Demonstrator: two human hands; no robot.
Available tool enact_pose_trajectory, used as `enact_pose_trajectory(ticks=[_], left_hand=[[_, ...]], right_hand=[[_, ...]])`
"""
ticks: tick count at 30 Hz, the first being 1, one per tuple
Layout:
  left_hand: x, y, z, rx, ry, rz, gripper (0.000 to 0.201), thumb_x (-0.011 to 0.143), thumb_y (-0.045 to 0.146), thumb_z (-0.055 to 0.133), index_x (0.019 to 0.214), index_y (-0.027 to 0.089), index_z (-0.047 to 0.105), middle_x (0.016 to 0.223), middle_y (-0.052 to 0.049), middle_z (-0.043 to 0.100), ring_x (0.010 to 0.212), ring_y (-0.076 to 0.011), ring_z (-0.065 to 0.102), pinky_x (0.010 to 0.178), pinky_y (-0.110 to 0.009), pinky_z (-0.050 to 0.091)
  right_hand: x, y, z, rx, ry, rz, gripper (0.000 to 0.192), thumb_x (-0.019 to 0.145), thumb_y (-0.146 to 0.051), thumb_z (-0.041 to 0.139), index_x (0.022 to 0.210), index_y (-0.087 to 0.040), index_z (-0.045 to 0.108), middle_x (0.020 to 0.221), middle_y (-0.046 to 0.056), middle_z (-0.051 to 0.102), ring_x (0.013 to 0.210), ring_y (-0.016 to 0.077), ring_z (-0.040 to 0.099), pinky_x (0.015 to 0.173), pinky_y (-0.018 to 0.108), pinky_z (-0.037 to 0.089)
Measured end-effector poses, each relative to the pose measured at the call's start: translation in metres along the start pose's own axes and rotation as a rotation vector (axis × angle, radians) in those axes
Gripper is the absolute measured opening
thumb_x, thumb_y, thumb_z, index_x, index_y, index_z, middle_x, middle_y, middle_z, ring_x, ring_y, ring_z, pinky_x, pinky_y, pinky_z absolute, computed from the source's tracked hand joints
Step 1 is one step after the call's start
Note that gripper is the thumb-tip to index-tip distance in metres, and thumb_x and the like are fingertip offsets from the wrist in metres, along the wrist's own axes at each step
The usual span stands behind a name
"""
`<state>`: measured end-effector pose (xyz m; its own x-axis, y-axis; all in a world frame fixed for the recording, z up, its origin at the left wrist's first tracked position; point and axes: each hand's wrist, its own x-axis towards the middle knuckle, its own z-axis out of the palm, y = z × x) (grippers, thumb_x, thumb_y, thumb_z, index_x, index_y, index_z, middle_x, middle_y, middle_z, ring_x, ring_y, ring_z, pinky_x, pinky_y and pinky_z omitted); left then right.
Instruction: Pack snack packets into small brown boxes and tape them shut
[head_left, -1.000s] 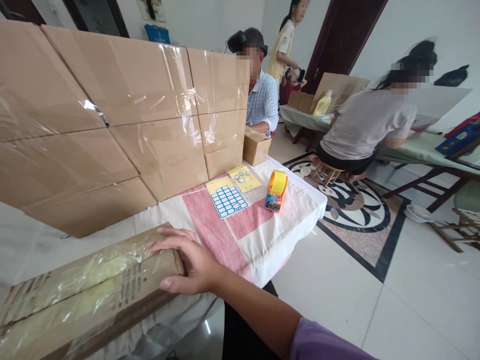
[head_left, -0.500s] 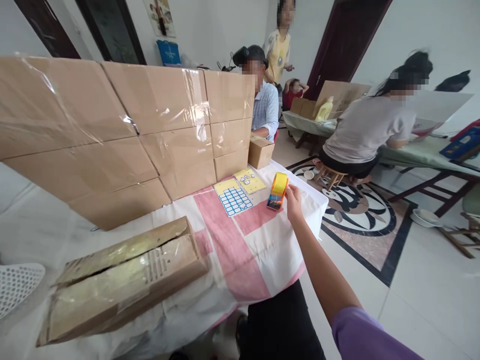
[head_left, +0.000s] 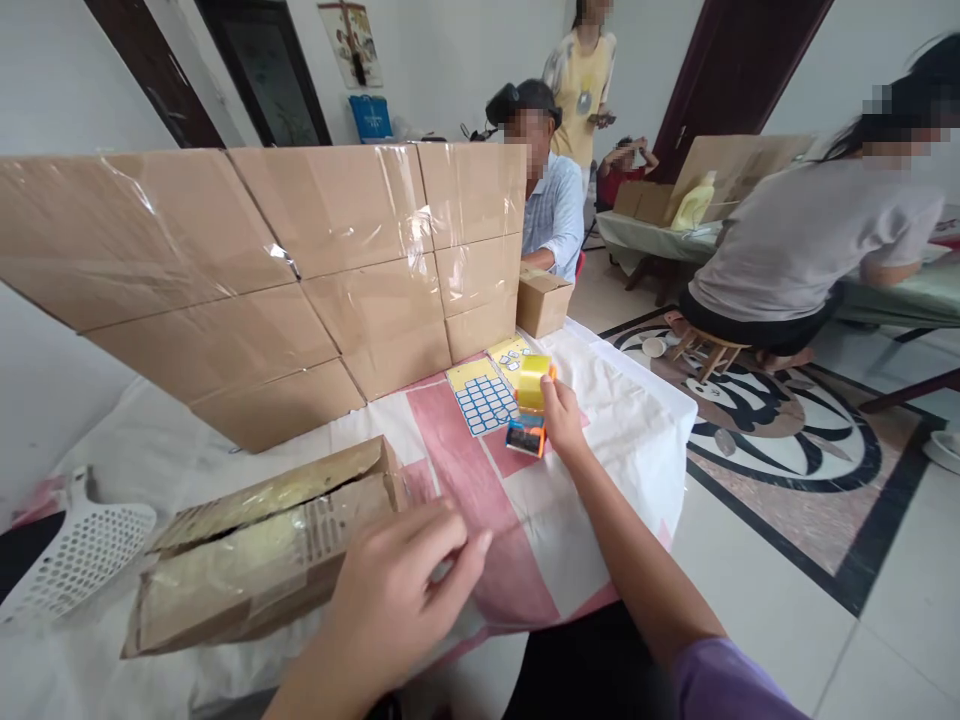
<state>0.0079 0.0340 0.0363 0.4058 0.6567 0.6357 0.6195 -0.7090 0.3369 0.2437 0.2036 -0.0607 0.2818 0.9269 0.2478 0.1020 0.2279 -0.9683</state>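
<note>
My right hand (head_left: pixel 562 420) is closed around an orange tape dispenser (head_left: pixel 529 405) with a yellow tape roll, lifted just above the pink and white cloth (head_left: pixel 517 520). My left hand (head_left: pixel 397 600) hovers with curled, parted fingers beside the right end of a long cardboard box (head_left: pixel 262 550) wrapped in yellowed tape; it holds nothing. Two label sheets (head_left: pixel 484 397) lie on the cloth just left of the dispenser.
A wall of taped cardboard boxes (head_left: pixel 300 270) stands behind the work area. A small box (head_left: pixel 543 300) sits at the far corner. A white perforated scoop (head_left: pixel 75 555) lies at left. Other people sit and stand at tables beyond.
My right hand took hold of the tape dispenser and drew it nearer, past the label sheets. My left hand came into view beside the long box.
</note>
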Motion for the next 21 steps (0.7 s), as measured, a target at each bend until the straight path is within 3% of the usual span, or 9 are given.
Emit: enact_pose_trajectory(ticks=[3,5,9,13,21], left_hand=[[-0.003,-0.013,0.018,0.247,-0.038,-0.04,0.01,0.098,0.032,0.062,0.1,0.022,0.065,0.084,0.001,0.066,0.067,-0.0122,0.062,0.055,-0.027,0.038],[-0.007,-0.02,0.019,0.335,-0.066,-0.05,0.026,0.099,0.037,0.062,0.122,0.026,0.065,0.102,-0.001,0.069,0.079,-0.0143,0.067,0.057,-0.027,0.041],[-0.016,-0.026,0.007,0.346,-0.088,-0.031,0.03,0.1,0.038,0.059,0.127,0.026,0.066,0.108,-0.001,0.066,0.084,-0.0123,0.068,0.062,-0.024,0.045],[-0.025,-0.022,-0.008,0.429,-0.055,-0.008,0.03,0.101,0.04,0.058,0.125,0.024,0.068,0.104,-0.002,0.063,0.077,-0.0111,0.064,0.057,-0.024,0.041],[-0.024,-0.005,-0.016,0.325,-0.048,-0.076,0.021,0.103,0.025,0.052,0.113,0.025,0.07,0.101,-0.001,0.063,0.08,-0.0096,0.064,0.064,-0.022,0.044]], right_hand=[[-0.036,-0.044,0.031,0.094,-0.135,-0.001,0.057,0.092,-0.073,0.05,0.069,-0.021,0.045,0.066,-0.002,0.046,0.061,0.0136,0.041,0.058,0.027,0.037],[-0.055,-0.071,0.046,0.12,-0.242,-0.014,0.057,0.095,-0.07,0.046,0.066,-0.022,0.043,0.065,-0.002,0.045,0.06,0.0133,0.039,0.057,0.027,0.034],[-0.074,-0.106,0.063,0.09,-0.364,-0.062,0.055,0.101,-0.064,0.042,0.065,-0.023,0.035,0.061,-0.003,0.037,0.058,0.0128,0.034,0.056,0.028,0.03],[-0.081,-0.115,0.071,0.049,-0.424,-0.108,0.054,0.103,-0.061,0.041,0.064,-0.023,0.035,0.06,-0.004,0.037,0.058,0.0128,0.035,0.057,0.029,0.029],[-0.102,-0.109,0.07,0.123,-0.417,0.015,0.058,0.1,-0.068,0.041,0.065,-0.023,0.039,0.062,-0.002,0.042,0.061,0.0146,0.039,0.056,0.029,0.032]])
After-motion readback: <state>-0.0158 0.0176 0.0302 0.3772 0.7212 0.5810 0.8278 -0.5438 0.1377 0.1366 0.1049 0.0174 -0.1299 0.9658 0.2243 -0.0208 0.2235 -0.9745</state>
